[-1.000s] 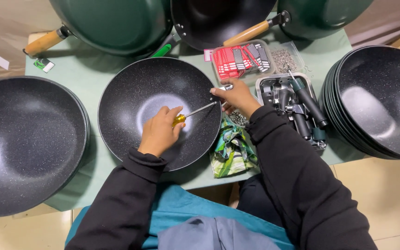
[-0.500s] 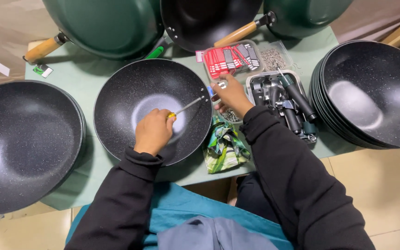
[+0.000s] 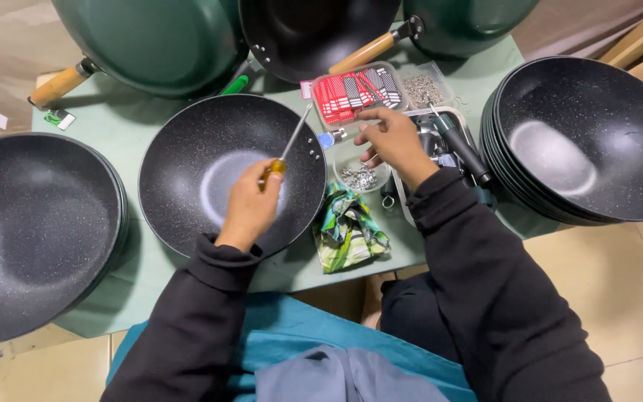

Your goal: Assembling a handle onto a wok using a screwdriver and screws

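Near edge: our dark sleeves come up from the bottom of the view over a teal cloth [image 3: 277,327] on our lap; the tabletop [image 3: 113,119], covered in pale green, ends just ahead of our knees.
Left hand: our left hand [image 3: 251,205] is over the middle wok [image 3: 225,171], fingers clenched round the yellow handle of a screwdriver [image 3: 286,147]. Its shaft slants up and right to the wok's far rim.
Right hand: our right hand [image 3: 390,141] hovers above a small clear dish of silver screws [image 3: 360,177], fingers loosely curled; we cannot tell whether they pinch anything.
Change: half a second ago the right hand was at the wok's rim by the screwdriver tip; now it has drawn back to the right, over the dish. The left hand's grip is unchanged.
Room: a crumpled green patterned wrapper [image 3: 347,231] lies at the near edge between our arms. Woks crowd both sides, so little bare tabletop shows.
Count: one black wok in hand, a stack at left [image 3: 31,231], a stack at right [image 3: 582,141], three green woks with wooden handles along the far edge.
Far: a red parts box [image 3: 355,93] and a metal tray holding a dark power driver [image 3: 459,145].
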